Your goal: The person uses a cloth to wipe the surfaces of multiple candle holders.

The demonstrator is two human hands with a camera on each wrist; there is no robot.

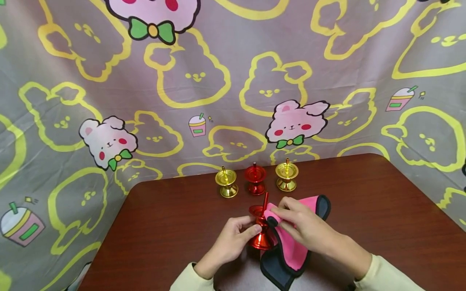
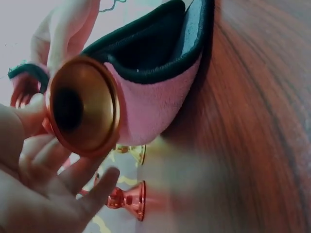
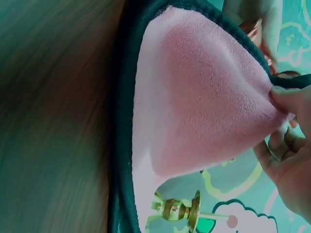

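My left hand [image 1: 230, 241] grips a shiny red metal candle holder [image 1: 262, 242] by its stem, with its thin upright rod pointing up. In the left wrist view the hollow base of this candle holder [image 2: 99, 109] faces the camera, raised off the table. My right hand [image 1: 307, 226] pinches a pink cloth [image 1: 295, 252] with dark edging and presses a bunched part against the candle holder's upper part. The rest of the cloth hangs down to the table beside the holder. In the right wrist view the fuzzy cloth [image 3: 204, 97] hides most of the candle holder.
Along the table's back edge stand a gold candle holder [image 1: 228, 190], a red one [image 1: 256, 188] and another gold one [image 1: 286, 184]. The brown wooden table [image 1: 156, 230] meets a patterned curtain [image 1: 233, 93] behind it.
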